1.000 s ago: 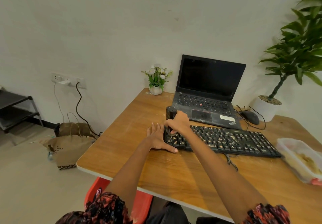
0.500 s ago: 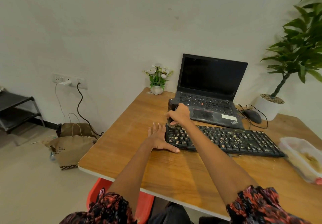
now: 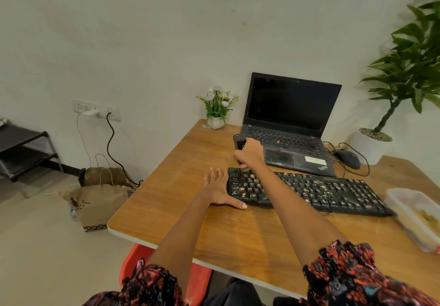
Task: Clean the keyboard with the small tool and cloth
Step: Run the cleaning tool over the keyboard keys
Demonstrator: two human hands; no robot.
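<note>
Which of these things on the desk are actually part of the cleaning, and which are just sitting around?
In use:
keyboard
small black tool in right hand
left hand steadying keyboard

Lying about:
laptop
mouse
flower pot
plastic container

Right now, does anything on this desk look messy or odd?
Yes. The black keyboard is littered with pale crumb-like bits across its keys, thickest at its left end, where the right hand holds a small black tool.
</note>
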